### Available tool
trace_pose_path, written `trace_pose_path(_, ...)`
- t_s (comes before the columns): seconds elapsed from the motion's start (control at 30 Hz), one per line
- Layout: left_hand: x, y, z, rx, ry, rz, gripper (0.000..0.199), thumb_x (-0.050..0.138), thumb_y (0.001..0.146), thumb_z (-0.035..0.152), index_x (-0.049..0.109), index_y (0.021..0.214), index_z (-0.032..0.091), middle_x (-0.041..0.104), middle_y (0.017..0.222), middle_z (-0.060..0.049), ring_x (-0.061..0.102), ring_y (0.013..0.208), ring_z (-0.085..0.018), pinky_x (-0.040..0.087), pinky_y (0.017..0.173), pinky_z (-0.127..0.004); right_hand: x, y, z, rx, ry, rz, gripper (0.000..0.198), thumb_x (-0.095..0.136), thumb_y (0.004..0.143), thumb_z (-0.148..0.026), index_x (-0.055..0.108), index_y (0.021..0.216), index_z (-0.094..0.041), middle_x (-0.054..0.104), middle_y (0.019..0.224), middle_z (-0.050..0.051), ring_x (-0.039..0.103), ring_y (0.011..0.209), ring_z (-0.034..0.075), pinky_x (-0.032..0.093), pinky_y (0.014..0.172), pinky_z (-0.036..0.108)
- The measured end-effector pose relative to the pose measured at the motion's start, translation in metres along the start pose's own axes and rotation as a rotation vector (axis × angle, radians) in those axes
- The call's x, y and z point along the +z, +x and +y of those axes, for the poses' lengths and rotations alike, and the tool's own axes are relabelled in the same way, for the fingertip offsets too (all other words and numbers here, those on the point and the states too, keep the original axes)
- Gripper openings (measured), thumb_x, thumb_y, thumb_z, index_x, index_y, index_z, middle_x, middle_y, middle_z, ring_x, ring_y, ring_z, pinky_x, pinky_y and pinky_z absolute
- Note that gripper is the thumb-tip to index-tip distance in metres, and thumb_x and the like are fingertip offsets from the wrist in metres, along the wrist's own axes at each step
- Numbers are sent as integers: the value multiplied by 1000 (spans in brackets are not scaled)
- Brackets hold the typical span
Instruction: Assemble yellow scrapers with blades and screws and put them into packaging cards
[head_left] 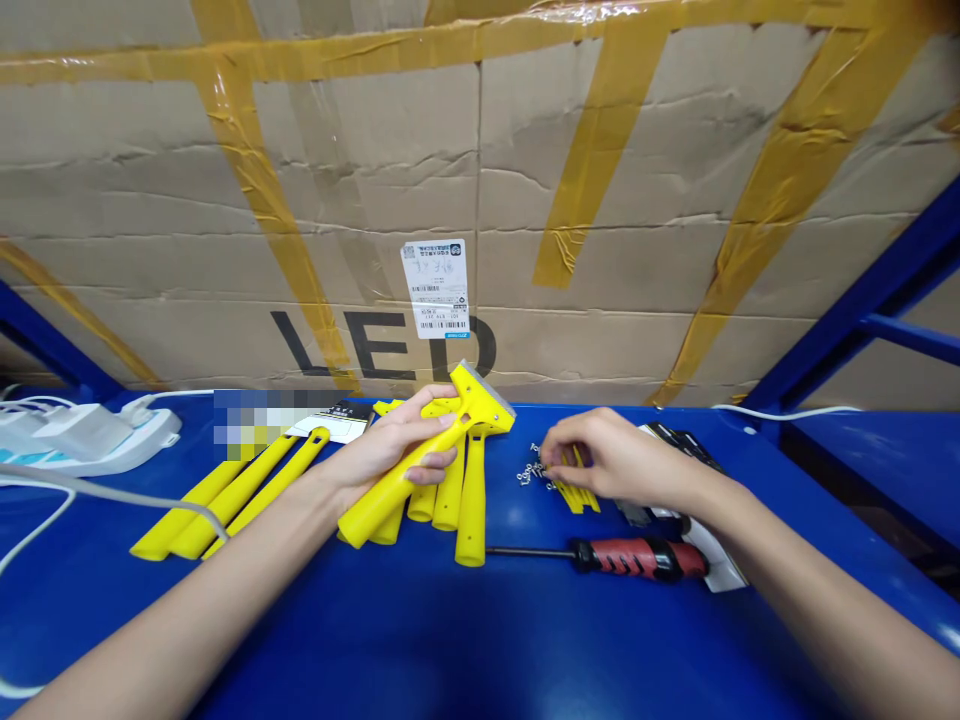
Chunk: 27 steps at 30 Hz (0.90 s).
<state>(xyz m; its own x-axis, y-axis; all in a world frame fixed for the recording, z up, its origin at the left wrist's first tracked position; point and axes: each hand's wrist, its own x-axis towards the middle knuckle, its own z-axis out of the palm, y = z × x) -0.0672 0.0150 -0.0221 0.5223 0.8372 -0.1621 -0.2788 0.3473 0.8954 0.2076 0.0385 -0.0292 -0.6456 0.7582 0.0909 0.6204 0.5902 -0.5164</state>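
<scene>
My left hand (401,437) is wrapped round the handle of a yellow scraper (394,488), whose wide head with a grey edge points up and to the right. Under and beside it lie several more yellow scrapers (471,510), partly covered by the hand. My right hand (611,458) is down at a small pile of silver screws (531,472) and some flat yellow plastic pieces (576,498). Its fingertips are pinched together; whatever is between them is hidden. In front of that hand, a screwdriver (637,559) with a red and black handle lies with its shaft towards the scrapers.
Several yellow handles (247,500) lie at the left beside a packaging card (337,422). A white power strip (112,440) with cables sits far left. Dark packets (682,445) lie behind my right wrist. A taped cardboard box (525,330) stands behind the blue surface (450,640).
</scene>
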Motion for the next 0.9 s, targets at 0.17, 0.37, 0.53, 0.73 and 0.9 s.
trace_pose_path(0.17,-2,1,-1,-19,2,-5,33,56,95,17,38,120,28,52,64,2,38,45,-6,26,41,-12,15,-1,-10,-117,-130,-46,14,62,84,-9,69,86,-21,70,87,4,63,81,17,43,72,28)
trace_pose_path(0.37,2,0,-1,-20,-6,15,32,55,95,15,38,120,27,50,60,4,40,44,-7,27,41,-12,23,3,-16,-148,-249,-75,14,57,89,-11,68,86,-20,67,85,6,62,79,17,42,70,27)
trace_pose_path(0.53,2,-1,-2,-21,-36,23,34,59,94,14,41,119,27,53,66,3,43,45,-6,28,40,-11,21,0,-23,-113,-261,-130,18,59,83,-10,72,89,-21,73,86,5,65,82,20,44,76,31)
trace_pose_path(0.73,1,-2,-4,-28,-31,9,34,62,93,16,43,118,27,53,69,3,45,48,-6,29,41,-11,13,-3,-28,-98,-155,-123,19,61,78,-9,75,75,-21,75,75,4,65,69,19,44,67,31)
trace_pose_path(0.9,3,-3,-6,-96,49,-71,24,55,99,23,40,117,27,50,60,6,37,41,-4,28,41,-12,1,-1,-32,-76,193,122,13,64,87,-23,77,87,-22,78,84,2,68,73,18,51,70,31)
